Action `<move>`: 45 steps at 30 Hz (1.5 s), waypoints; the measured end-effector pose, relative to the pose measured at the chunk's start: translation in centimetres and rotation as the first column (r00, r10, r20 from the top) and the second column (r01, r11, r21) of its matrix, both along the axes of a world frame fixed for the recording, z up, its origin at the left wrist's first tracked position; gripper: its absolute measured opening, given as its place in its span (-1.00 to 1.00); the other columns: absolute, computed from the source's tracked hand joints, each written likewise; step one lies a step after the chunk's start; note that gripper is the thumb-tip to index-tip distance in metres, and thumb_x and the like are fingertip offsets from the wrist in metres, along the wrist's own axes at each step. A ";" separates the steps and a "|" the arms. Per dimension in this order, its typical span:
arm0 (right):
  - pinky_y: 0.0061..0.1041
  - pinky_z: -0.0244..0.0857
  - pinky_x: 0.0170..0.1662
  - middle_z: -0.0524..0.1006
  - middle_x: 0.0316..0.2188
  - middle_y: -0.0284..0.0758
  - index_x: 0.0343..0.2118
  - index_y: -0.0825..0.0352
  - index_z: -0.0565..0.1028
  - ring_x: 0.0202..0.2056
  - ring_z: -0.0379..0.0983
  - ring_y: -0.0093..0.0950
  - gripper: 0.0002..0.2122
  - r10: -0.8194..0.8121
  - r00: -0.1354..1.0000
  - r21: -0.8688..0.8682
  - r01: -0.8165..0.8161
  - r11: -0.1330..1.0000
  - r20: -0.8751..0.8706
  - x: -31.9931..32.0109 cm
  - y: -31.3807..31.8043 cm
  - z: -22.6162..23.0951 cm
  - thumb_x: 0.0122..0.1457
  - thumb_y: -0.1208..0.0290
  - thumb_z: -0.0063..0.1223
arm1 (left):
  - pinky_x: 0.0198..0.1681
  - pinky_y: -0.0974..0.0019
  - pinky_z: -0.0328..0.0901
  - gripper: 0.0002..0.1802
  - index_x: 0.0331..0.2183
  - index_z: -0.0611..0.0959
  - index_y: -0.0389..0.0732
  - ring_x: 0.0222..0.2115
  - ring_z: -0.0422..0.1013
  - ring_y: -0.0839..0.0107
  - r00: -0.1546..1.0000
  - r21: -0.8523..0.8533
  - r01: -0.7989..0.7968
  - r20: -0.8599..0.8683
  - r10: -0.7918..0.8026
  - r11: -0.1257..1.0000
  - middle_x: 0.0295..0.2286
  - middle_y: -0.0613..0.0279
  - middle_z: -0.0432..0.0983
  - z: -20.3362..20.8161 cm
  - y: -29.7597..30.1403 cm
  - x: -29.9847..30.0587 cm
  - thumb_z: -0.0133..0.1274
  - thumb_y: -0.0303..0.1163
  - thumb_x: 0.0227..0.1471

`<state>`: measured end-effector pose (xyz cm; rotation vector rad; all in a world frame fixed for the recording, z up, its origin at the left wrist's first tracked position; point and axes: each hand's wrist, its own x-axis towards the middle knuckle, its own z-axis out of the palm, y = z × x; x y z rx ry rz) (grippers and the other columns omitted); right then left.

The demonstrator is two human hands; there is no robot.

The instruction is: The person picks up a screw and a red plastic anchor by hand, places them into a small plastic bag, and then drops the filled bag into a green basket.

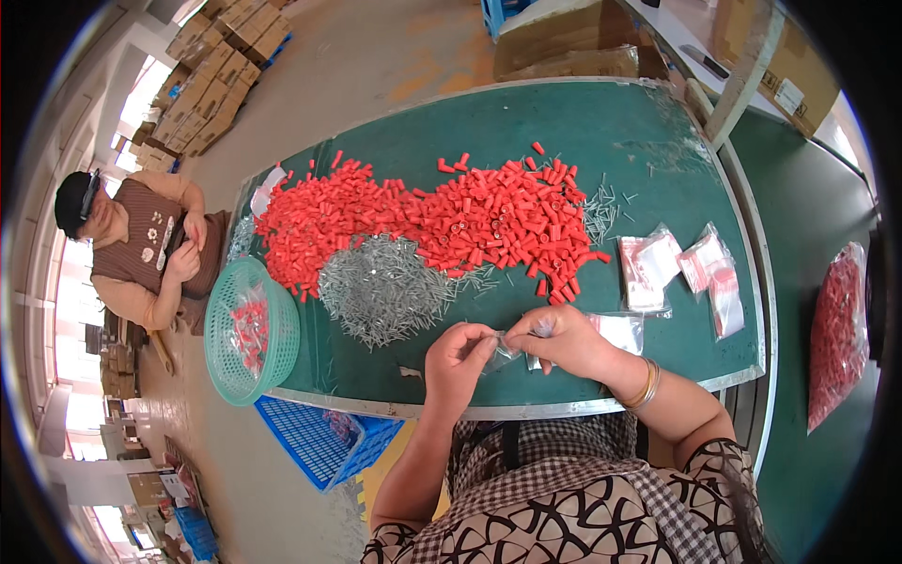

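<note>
Over the near edge of the green table [676, 141], my left hand [458, 362] and my right hand [564, 340] come close together. Between their pinched fingers is a small clear plastic bag [500, 357]; whether anything lies in it is hard to make out. Just beyond my hands lies a heap of grey metal screws or nails [385, 291]. A wide pile of small red plastic caps [498, 211] spreads behind it. Flat clear bags [615, 331] lie by my right hand, with more stacks of bags [650, 268] farther right.
A green basket [218, 329] holding filled bags stands at the table's left edge, above a blue crate [319, 442]. Another person [141, 235] sits at the left. A large bag of red pieces [839, 329] is at the right. Cardboard boxes [573, 42] stand behind the table.
</note>
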<state>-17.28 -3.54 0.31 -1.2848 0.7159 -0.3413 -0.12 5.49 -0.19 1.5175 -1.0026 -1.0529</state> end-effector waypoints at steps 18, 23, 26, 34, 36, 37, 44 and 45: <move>-0.41 0.27 -0.51 0.45 -0.57 -0.25 -0.58 0.36 0.47 -0.54 0.43 -0.29 -0.90 -0.194 0.973 -0.648 0.230 0.726 0.128 0.4 1.5 -0.6 -0.09 0.53 0.19 | -0.39 0.39 0.30 -0.89 -0.46 0.55 -0.31 -0.49 0.41 0.42 0.898 -0.251 -0.081 0.402 0.180 0.965 -0.53 0.20 0.47 0.3 0.1 -2.8 0.16 -0.62 -0.13; -0.37 0.28 -0.51 0.45 -0.57 -0.25 -0.56 0.35 0.47 -0.54 0.42 -0.27 -0.91 -0.263 0.955 -0.665 0.284 0.690 0.136 0.4 1.7 -0.5 -0.10 0.54 0.18 | -0.48 0.27 0.28 -0.82 -0.54 0.47 -0.26 -0.56 0.37 0.26 0.615 -0.453 0.067 0.720 0.321 0.889 -0.57 0.19 0.41 0.1 -0.6 -2.1 0.15 -0.64 -0.25; -0.34 0.31 -0.49 0.47 -0.51 -0.25 -0.49 0.33 0.48 -0.53 0.43 -0.26 -0.89 -0.282 0.957 -0.759 0.236 0.606 0.073 0.1 1.8 -0.7 -0.12 0.53 0.18 | -0.50 0.23 0.27 -0.79 -0.56 0.45 -0.23 -0.59 0.33 0.23 0.542 -0.459 0.095 0.768 0.341 0.883 -0.60 0.19 0.38 0.1 -0.4 -2.2 0.13 -0.66 -0.31; -0.37 0.40 -0.40 0.42 -0.05 -0.28 -0.02 0.21 0.41 -0.46 0.49 -0.29 -0.44 0.035 0.997 -0.903 -0.079 0.422 -0.071 -0.5 0.7 1.3 -0.19 0.35 0.31 | -0.52 0.56 0.16 -0.91 -0.56 0.51 -0.31 -0.59 0.22 0.75 0.908 -0.079 -0.109 0.398 0.131 0.991 -0.64 0.45 0.35 1.7 0.2 -1.3 0.11 -0.61 -0.13; -0.36 0.40 -0.37 0.43 -0.03 -0.27 0.00 0.22 0.41 -0.44 0.50 -0.29 -0.39 0.036 0.992 -0.907 -0.129 0.401 -0.125 -0.5 0.8 1.3 -0.22 0.30 0.33 | -0.52 0.56 0.17 -0.91 -0.57 0.51 -0.30 -0.60 0.23 0.74 0.920 -0.060 -0.090 0.377 0.106 0.994 -0.64 0.44 0.36 2.2 0.4 -1.3 0.10 -0.61 -0.13; -0.36 0.40 -0.37 0.43 -0.03 -0.27 0.00 0.22 0.41 -0.44 0.50 -0.29 -0.39 0.036 0.992 -0.907 -0.128 0.402 -0.124 -0.5 0.8 1.2 -0.22 0.30 0.33 | -0.52 0.57 0.17 -0.91 -0.57 0.51 -0.30 -0.60 0.23 0.73 0.932 -0.043 -0.070 0.354 0.081 0.997 -0.63 0.44 0.38 2.3 0.5 -1.3 0.10 -0.62 -0.13; -0.38 0.41 -0.31 0.49 -0.14 -0.27 -0.11 0.26 0.47 -0.34 0.52 -0.28 -0.47 0.054 0.997 -0.859 0.013 0.512 0.047 -0.1 0.6 0.2 -0.25 0.31 0.36 | -0.50 0.57 0.20 -0.92 -0.55 0.52 -0.30 -0.58 0.27 0.73 0.958 -0.019 -0.058 0.279 0.061 0.998 -0.62 0.43 0.41 2.1 0.7 -1.6 0.10 -0.62 -0.12; -0.38 0.41 -0.30 0.51 -0.18 -0.27 -0.12 0.27 0.47 -0.33 0.52 -0.27 -0.47 0.075 0.994 -0.832 0.029 0.554 0.085 0.0 0.4 0.2 -0.26 0.31 0.37 | -0.49 0.57 0.20 -0.93 -0.55 0.52 -0.30 -0.58 0.28 0.73 0.955 -0.014 -0.053 0.293 0.055 0.999 -0.61 0.43 0.41 2.3 0.7 -1.6 0.10 -0.62 -0.12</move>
